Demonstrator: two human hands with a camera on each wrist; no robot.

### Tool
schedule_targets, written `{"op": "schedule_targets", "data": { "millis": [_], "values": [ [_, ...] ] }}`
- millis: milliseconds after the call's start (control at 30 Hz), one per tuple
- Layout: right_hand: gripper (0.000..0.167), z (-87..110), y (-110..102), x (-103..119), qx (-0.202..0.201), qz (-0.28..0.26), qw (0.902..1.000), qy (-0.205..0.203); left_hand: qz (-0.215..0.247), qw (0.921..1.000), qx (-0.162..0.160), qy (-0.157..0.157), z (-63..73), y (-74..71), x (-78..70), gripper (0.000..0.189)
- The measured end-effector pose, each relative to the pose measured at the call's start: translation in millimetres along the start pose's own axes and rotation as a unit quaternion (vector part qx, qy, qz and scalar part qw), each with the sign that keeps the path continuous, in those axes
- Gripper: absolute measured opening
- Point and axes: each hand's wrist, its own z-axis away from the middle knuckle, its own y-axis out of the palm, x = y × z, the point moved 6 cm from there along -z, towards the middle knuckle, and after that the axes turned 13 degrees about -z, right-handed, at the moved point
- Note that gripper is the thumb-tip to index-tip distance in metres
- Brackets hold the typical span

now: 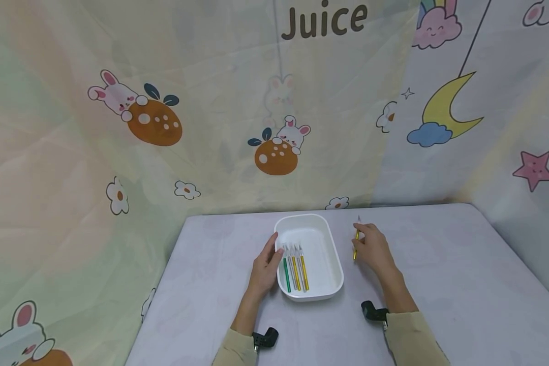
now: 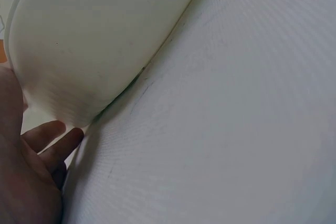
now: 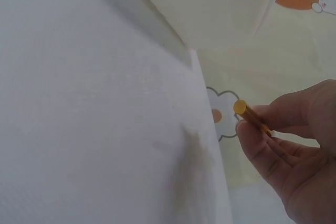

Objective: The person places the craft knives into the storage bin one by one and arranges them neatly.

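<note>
A yellow-handled craft knife is pinched between the thumb and fingers of my right hand, to the right of a white plastic tray. Its silver pointed tip faces the far edge of the table. The right wrist view shows the round yellow handle end sticking out past the fingertips, above the tabletop. My left hand grips the tray's left side, thumb at the rim and fingers along the outer wall. Inside the tray, several similar knives with green, silver and yellow handles lie side by side, tips pointing away.
A table with a pale cloth carries the tray. Behind it and at the sides hangs a printed curtain with rabbits, oranges and flowers. Dark wrist cameras sit on both forearms, the left one near the table's front.
</note>
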Motion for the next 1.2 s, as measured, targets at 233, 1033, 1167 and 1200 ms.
{"op": "schedule_targets", "data": {
  "millis": [233,1033,1167,1200],
  "values": [
    [0.050,2.3,1.1,6.9,0.001,-0.010,0.9998,-0.018,0.003,1.0000,0.001,-0.002,1.1,-0.3,0.0,0.054],
    [0.053,17.2,14.2,48.7,0.022,-0.036,0.9976,-0.055,0.007,1.0000,0.003,0.003,1.3,-0.3,-1.1,0.054],
    [0.053,18.6,15.1,51.9,0.020,-0.034,0.9968,-0.069,0.009,0.9999,0.004,0.003,1.2,-0.3,-0.9,0.054],
    [0.053,18.8,15.0,52.7,0.018,-0.036,0.9966,-0.072,0.009,0.9999,0.004,0.003,1.0,-0.3,-0.6,0.054]
  ]
}}
